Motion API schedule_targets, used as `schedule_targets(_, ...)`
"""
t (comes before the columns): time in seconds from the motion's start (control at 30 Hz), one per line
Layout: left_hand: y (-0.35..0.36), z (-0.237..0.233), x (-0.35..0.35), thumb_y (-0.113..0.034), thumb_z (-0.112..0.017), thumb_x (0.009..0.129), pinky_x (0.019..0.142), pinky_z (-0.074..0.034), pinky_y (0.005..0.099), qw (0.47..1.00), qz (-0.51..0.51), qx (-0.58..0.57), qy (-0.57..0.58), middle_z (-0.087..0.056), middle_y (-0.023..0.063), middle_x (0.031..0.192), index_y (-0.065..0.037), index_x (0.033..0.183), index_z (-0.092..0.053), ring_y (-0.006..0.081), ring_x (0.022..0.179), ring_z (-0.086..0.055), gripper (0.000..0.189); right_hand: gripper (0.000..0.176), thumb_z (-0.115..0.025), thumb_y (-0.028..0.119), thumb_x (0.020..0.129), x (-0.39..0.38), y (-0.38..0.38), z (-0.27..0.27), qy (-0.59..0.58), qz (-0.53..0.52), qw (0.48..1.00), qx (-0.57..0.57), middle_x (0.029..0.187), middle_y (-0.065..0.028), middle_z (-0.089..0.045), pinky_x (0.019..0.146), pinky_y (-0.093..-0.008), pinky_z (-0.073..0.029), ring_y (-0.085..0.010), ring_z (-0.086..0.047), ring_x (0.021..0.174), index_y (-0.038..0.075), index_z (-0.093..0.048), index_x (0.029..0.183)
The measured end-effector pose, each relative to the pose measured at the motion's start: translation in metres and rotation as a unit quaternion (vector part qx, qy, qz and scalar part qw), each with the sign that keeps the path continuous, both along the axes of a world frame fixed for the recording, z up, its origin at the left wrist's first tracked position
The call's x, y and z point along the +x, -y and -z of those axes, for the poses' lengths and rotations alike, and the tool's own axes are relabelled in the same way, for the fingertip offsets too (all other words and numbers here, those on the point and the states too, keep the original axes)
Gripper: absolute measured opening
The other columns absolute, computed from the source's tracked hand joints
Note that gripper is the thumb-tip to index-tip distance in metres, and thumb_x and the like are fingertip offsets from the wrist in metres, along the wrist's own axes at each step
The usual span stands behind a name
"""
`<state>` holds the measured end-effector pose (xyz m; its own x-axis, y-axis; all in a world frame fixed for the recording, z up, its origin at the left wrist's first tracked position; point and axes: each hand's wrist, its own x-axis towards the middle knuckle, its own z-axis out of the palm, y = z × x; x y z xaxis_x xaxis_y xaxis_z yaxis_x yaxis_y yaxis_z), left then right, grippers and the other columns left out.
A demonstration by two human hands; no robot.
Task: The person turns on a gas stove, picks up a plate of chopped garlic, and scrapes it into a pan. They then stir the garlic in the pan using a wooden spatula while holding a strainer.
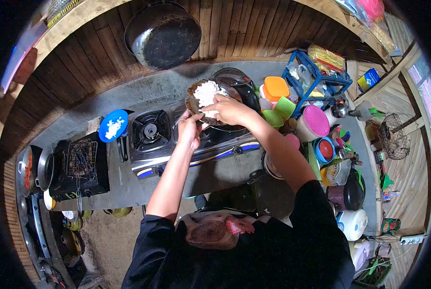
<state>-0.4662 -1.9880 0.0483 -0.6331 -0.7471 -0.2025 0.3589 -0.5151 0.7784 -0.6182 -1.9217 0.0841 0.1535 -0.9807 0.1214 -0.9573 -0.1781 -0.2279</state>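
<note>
My left hand (190, 131) is closed on the near rim of a brown, worn-looking bowl (191, 102), which is tilted above the stove's right side. White clumpy food that looks like cooked rice (207, 90) fills much of the bowl. My right hand (231, 111) reaches in from the right, its fingers bunched together in the rice; the fingertips are partly hidden. Behind and below the bowl, a dark pan (249, 96) sits on the right burner, mostly covered from view. The left burner (150, 130) of the gas stove (143, 161) is bare.
A blue plate (106, 120) with white grains lies left of the stove, near a black handle (122, 149). Further left is a black grill box (78, 166) with a wire rack. Plastic containers, a pink lid (315, 120) and a blue rack (316, 77) crowd the right. A large pan (165, 38) hangs above.
</note>
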Motion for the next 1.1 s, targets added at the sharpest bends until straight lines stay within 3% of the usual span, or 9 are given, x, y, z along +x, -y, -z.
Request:
schedule_targets(0.23,0.005,0.0,-0.005,0.005,-0.046,0.081,0.072,-0.055,0.0341,1.0,-0.012,0.001,-0.016,-0.058,0.0125,0.099,0.001,0.106,-0.05,0.0214,0.084,-0.061,0.026,0.023,-0.067,0.01,0.069,-0.01,0.014,0.0,0.017,0.024,0.999,-0.015,0.093,-0.015,-0.062,0.084,-0.0383,-0.044,-0.0311,-0.058,0.092,0.008,-0.068,0.092)
schedule_targets(0.33,0.007,0.002,-0.006,0.005,-0.046,0.081,0.072,-0.055,0.034,1.0,-0.012,0.003,-0.011,-0.058,0.012,0.099,0.001,0.106,-0.05,0.0213,0.083,-0.061,0.025,0.021,-0.068,0.01,0.066,-0.014,0.016,0.004,0.037,0.033,0.998,-0.038,0.085,-0.0162,-0.064,0.08,-0.038,-0.047,-0.0317,-0.061,0.084,0.008,-0.069,0.088)
schedule_targets(0.57,0.011,0.012,-0.007,0.003,-0.046,0.081,0.069,-0.055,0.0313,1.0,-0.015,0.0,0.001,-0.058,0.0105,0.098,-0.001,0.105,-0.051,0.0194,0.082,-0.061,0.024,0.019,-0.069,0.01,0.064,-0.028,0.027,0.018,0.079,0.076,0.993,-0.032,0.081,-0.0163,-0.065,0.077,-0.0339,-0.048,-0.0298,-0.062,0.078,0.007,-0.07,0.083)
schedule_targets(0.67,0.014,0.009,-0.003,0.003,-0.047,0.081,0.066,-0.055,0.0299,1.0,-0.025,0.013,0.004,-0.059,0.0099,0.099,-0.002,0.106,-0.051,0.0188,0.082,-0.06,0.025,0.023,-0.071,0.014,0.063,-0.047,0.031,0.023,0.17,0.07,0.98,-0.08,0.084,-0.0136,-0.066,0.075,-0.0314,-0.049,-0.0272,-0.063,0.079,0.008,-0.07,0.085)
schedule_targets(0.8,0.021,0.011,-0.001,0.003,-0.048,0.081,0.065,-0.055,0.0293,0.999,-0.044,0.02,0.016,-0.059,0.0098,0.1,-0.002,0.107,-0.052,0.0183,0.083,-0.06,0.027,0.025,-0.073,0.017,0.063,-0.06,0.033,0.025,0.291,0.16,0.943,-0.034,0.082,-0.0119,-0.067,0.07,-0.0289,-0.048,-0.0198,-0.064,0.074,0.009,-0.07,0.087)
schedule_targets(0.87,0.024,0.013,0.001,0.003,-0.048,0.081,0.065,-0.055,0.0294,0.998,-0.052,0.017,0.011,-0.059,0.0097,0.1,-0.002,0.108,-0.052,0.0179,0.084,-0.06,0.028,0.026,-0.074,0.014,0.065,-0.073,0.039,0.037,0.413,0.159,0.896,-0.035,0.08,-0.0102,-0.067,0.068,-0.0265,-0.046,-0.0143,-0.061,0.072,0.006,-0.069,0.089)
schedule_targets(0.97,0.035,0.022,0.005,0.003,-0.048,0.081,0.066,-0.054,0.0306,0.999,-0.051,0.011,-0.003,-0.059,0.0088,0.099,-0.003,0.109,-0.052,0.0175,0.084,-0.059,0.029,0.025,-0.072,0.011,0.068,-0.078,0.035,0.027,0.478,0.204,0.854,0.012,0.081,-0.0096,-0.067,0.068,-0.025,-0.045,-0.0123,-0.059,0.072,0.002,-0.068,0.091)
schedule_targets(1.1,0.04,0.019,0.01,0.003,-0.049,0.081,0.07,-0.052,0.0321,0.997,-0.071,0.014,0.005,-0.059,0.0072,0.1,-0.005,0.109,-0.053,0.0166,0.084,-0.058,0.029,0.025,-0.07,0.008,0.071,-0.092,0.03,0.029,0.512,0.156,0.845,-0.011,0.083,-0.0103,-0.067,0.069,-0.0244,-0.046,-0.0128,-0.06,0.076,-0.004,-0.066,0.093)
